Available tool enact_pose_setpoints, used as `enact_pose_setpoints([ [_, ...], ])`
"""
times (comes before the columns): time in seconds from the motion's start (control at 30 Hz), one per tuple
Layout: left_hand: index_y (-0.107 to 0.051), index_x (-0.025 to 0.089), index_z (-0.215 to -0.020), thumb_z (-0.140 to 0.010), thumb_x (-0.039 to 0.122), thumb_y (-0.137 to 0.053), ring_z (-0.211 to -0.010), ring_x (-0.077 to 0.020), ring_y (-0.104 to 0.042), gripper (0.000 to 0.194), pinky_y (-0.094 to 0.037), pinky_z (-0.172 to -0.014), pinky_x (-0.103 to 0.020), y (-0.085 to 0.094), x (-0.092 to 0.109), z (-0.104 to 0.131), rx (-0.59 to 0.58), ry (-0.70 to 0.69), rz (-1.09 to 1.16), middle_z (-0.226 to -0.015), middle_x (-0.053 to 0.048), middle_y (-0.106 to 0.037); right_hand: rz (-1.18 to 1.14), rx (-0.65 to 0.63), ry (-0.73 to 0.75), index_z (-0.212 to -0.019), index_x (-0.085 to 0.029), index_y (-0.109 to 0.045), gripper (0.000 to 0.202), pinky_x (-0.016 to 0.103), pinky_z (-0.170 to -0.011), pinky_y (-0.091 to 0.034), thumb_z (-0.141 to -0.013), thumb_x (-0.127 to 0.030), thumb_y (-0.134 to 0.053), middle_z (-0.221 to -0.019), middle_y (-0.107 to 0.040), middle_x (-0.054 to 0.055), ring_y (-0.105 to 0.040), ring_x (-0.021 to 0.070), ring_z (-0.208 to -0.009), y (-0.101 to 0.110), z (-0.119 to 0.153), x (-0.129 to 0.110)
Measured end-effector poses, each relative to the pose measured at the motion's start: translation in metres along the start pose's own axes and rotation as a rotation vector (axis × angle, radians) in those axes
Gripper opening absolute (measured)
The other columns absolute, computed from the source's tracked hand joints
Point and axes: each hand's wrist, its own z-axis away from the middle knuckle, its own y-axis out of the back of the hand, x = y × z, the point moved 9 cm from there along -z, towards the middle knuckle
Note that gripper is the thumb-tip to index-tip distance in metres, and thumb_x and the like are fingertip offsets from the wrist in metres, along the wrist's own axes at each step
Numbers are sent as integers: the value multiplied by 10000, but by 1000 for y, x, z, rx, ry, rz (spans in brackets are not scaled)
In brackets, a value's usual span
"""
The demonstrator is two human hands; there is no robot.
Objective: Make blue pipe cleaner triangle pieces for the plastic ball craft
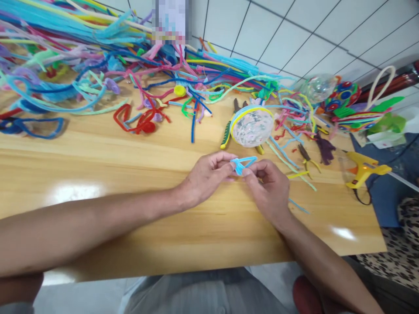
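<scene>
A small light blue pipe cleaner piece (239, 167), bent with a narrow loop at its upper right, is pinched between both hands over the wooden table. My left hand (206, 176) grips its left end with thumb and fingers. On the other side, my right hand (270, 187) pinches its lower right part, fingers curled. Just beyond the hands sits a clear round ball (253, 126) with a yellow and blue band round it. Green-handled pliers (225, 134) lie beside the ball, partly hidden by it.
Piles of coloured pipe cleaners (108, 74) line the table's back edge. At the right lie small yellow-handled pliers (307, 160), a purple glove-like piece (324, 149) and a yellow glue gun (365, 168). The wooden table (131, 161) has its front edge near my body.
</scene>
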Motion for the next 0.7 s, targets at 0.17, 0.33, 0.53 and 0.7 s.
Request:
enact_pose_setpoints([
  [0.17,-662,164,-932,-834,312,-825,-819,-141,-734,241,-619,-804,-282,1,1,2,11,-4,5,-837,3,-740,23,9,34,-838,-248,-612,116,298,-639,-495,-934,-243,-677,-739,-668,-28,-599,142,-654,-2,1,0],
  [0.33,-624,166,-919,-860,299,-808,-813,-134,-737,235,-620,-795,-276,-1,1,2,6,-10,25,-836,3,-740,40,12,61,-819,-245,-608,132,294,-634,-490,-921,-219,-688,-719,-659,-38,-591,134,-633,-2,0,-3],
  [0.53,-622,166,-930,-853,318,-823,-826,-136,-745,263,-619,-812,-280,-3,-2,2,-20,-10,26,-850,2,-740,40,21,35,-811,-246,-610,126,292,-613,-488,-910,-228,-686,-702,-665,-37,-596,136,-618,-2,-1,0],
  [0.7,-623,168,-932,-859,319,-817,-849,-137,-748,257,-617,-809,-272,-3,-1,2,-25,-33,17,-870,2,-738,35,21,47,-810,-248,-608,128,290,-611,-483,-907,-222,-687,-699,-661,-40,-593,135,-616,-2,0,-1],
])
